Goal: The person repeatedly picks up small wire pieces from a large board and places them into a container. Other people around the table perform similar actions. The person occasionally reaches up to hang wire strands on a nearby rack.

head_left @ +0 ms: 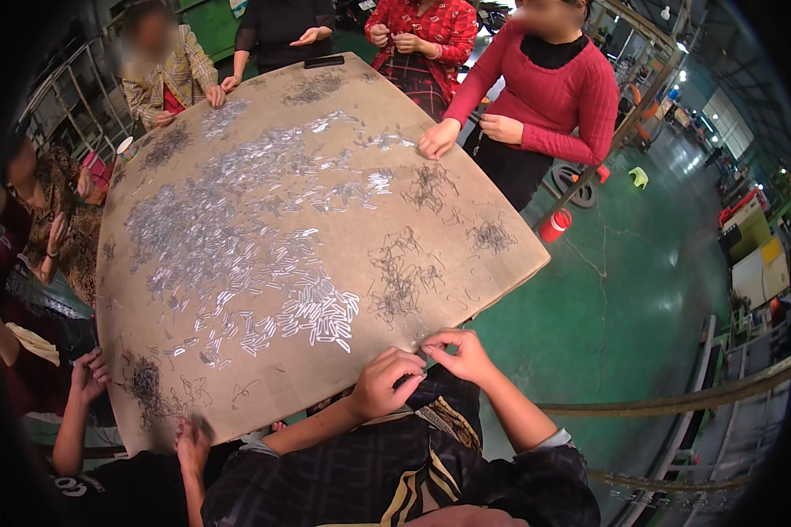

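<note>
- left hand (385, 384): fingers curled, thumb drawn toward the forefinger; from my remote seat i cannot tell whether a small part sits in its grasp.
- right hand (461, 353): fingers bent, thumb and forefinger brought near each other, tips close to the left hand's; contents, if any, too small for me to make out.
- placement of both: in front of the body at the near table edge, i judge so that both sets of fingertips can meet in plain view.
- dark bent wire pieces (397, 279): tangled heap on the table just beyond the hands; i read the spot as one for short reach.
- silver elongated loops (325, 316): broad, loose spread over the middle of the table, left of that heap; central, i suppose, so people on several sides can share them.
- brown tabletop (508, 274): flat and broad, probably so small parts can lie spread out.
- axes, loops: long and narrow, lying flat; i log mixed headings, some slanting one way, neighbours crossing them.
- axes, wires: bent and overlapping; no common direction that i can enter.
- co-worker in red ribbed sweater (564, 92): one hand beside another wire pile (428, 186), seemingly a personal supply.
</note>
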### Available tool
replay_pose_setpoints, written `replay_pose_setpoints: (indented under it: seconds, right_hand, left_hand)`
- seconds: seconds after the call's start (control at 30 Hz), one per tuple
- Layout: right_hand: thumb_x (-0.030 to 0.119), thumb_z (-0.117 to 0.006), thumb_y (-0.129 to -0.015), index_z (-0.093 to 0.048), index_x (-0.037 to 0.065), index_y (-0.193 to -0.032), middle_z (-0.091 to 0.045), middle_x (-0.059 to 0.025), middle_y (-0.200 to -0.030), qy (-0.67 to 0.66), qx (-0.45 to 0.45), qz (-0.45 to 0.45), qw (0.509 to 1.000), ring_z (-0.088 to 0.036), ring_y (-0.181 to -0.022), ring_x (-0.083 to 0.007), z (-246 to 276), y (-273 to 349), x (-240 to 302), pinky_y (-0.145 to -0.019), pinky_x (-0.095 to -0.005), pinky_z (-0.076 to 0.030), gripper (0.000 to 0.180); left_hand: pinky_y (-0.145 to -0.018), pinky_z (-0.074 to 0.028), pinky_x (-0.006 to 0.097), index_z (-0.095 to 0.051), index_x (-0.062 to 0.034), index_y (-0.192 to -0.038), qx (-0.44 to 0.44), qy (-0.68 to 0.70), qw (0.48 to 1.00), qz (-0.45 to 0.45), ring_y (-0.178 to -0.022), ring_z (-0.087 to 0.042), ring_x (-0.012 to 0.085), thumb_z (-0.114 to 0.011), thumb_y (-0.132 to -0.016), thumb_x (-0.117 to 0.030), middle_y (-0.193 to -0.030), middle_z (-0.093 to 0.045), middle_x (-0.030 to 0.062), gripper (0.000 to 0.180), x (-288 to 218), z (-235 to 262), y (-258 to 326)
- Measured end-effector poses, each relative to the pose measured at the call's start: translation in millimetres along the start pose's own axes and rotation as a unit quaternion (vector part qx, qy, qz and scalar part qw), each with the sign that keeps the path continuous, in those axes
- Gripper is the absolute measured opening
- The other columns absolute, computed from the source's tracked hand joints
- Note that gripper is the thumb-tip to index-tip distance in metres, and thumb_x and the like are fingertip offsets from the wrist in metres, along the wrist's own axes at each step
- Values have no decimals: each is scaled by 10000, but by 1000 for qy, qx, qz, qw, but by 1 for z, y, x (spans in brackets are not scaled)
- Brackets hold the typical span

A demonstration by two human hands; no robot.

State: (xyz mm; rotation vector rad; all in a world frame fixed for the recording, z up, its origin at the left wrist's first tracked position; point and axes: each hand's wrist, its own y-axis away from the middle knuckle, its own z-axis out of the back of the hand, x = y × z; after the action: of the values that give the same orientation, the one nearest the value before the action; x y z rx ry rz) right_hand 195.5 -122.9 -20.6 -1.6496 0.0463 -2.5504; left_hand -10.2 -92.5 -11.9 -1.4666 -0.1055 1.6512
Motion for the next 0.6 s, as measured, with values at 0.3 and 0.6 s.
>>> replay_pose_setpoints:
  seconds: [0.3, 0.6]
  right_hand:
    - [130, -700, -808, -718, 26, -856, -663, -129, -799, 86, -31, 16, 996, -631, -708, -278, -31, -51, 0, -658, -352, -501, 117]
    - [120, -700, -787, -738, 47, -866, -656, -129, -812, 128, -76, 6, 989, -616, -818, -332, -57, -81, -14, -761, -404, -495, 115]
  left_hand:
    - [-716, -499, 365, -589, -18, -878, 5, -13, 1000, -13, -803, -621, 281, -715, -754, 40, -932, -657, 129, 186, -4, 0, 3]
    - [-738, -506, 359, -605, -12, -894, 12, -24, 999, -20, -834, -626, 282, -716, -749, 39, -950, -656, 124, 190, -3, 1, 8]
